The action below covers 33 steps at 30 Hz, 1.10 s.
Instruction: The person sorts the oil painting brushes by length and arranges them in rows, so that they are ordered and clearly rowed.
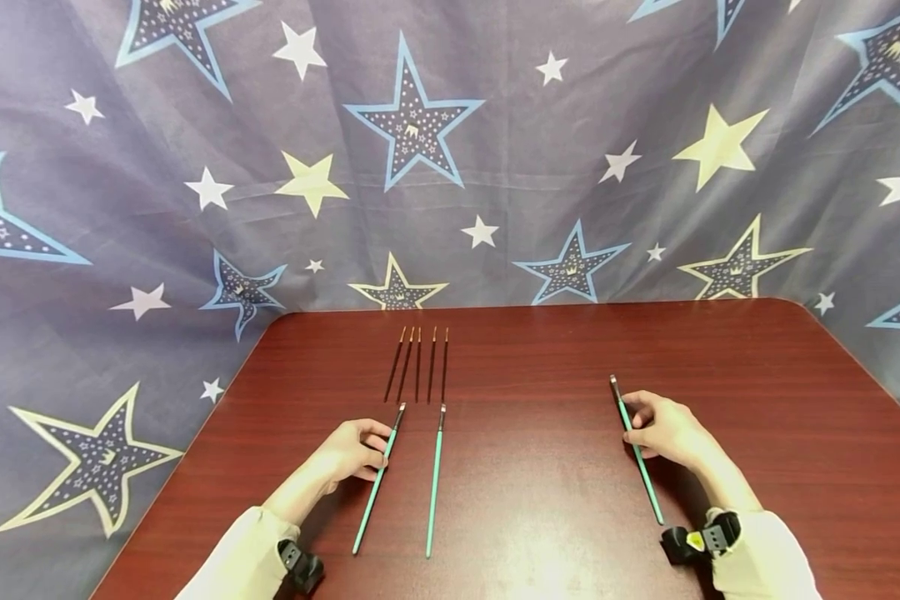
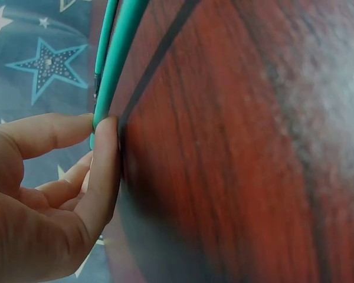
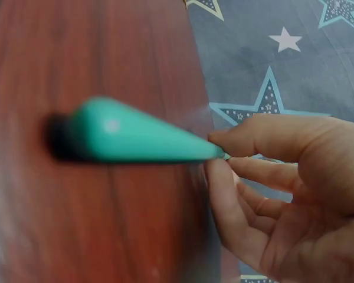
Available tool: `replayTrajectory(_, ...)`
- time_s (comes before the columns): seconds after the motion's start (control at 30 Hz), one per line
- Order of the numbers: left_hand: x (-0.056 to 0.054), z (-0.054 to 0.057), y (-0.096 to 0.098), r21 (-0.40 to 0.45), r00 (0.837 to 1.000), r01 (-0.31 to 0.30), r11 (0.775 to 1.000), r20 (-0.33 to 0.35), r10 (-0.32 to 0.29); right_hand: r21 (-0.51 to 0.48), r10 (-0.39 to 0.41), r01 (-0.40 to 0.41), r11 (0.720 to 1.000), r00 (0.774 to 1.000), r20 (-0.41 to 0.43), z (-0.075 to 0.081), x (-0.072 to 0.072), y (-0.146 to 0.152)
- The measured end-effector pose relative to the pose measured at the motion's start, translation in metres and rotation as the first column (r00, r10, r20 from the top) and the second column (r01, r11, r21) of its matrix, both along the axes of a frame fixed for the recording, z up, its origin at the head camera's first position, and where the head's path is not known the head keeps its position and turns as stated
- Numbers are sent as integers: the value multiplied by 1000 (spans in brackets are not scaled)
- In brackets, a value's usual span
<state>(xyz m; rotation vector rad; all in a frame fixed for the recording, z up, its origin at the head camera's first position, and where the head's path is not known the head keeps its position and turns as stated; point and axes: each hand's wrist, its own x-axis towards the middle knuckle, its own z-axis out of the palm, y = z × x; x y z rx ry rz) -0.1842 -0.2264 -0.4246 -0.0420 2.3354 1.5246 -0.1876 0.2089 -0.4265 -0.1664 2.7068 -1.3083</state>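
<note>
My left hand point(image 1: 356, 450) pinches a teal-handled paintbrush point(image 1: 371, 508) between thumb and fingers, its bristle end pointing away from me. In the left wrist view its handle point(image 2: 123, 53) runs up from the fingertips, with a shadow on the wood beside it. Off to the right, my right hand point(image 1: 663, 427) pinches another teal paintbrush point(image 1: 647, 482) by its middle, close over the table. The rounded handle end point(image 3: 106, 132) looms blurred in the right wrist view. A third teal paintbrush point(image 1: 434, 492) lies just right of the left-hand one, untouched.
Several thin dark brushes point(image 1: 417, 367) with pale tips lie in a row farther back on the reddish-brown table point(image 1: 525, 375). A grey star-patterned curtain point(image 1: 495, 158) hangs behind the table's far edge. Both wrists carry small black cameras point(image 1: 300, 567).
</note>
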Motion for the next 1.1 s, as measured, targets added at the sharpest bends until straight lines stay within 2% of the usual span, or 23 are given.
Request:
replayTrajectory(0.23,2,3,2,-45,999,-32,998,-2,32,-41,41,-42,998,999,-17,-4,-2,-18)
replayTrajectory(0.37,3,4,3,-57,999,-50,997,-14,50,-99,70,-71,993,997,-14,-5,-1,-30)
replayTrajectory(0.67,0,3,6,-95,995,-94,991,-31,92,-242,155,-141,960,987,40,-3,3,-55)
replayTrajectory(0.9,0,2,8,-127,993,-114,985,-52,108,-283,236,-221,933,972,17,-3,2,-79)
replayTrajectory(1.1,2,2,9,-151,992,-112,982,-72,102,-309,261,-240,920,965,26,-6,2,-100)
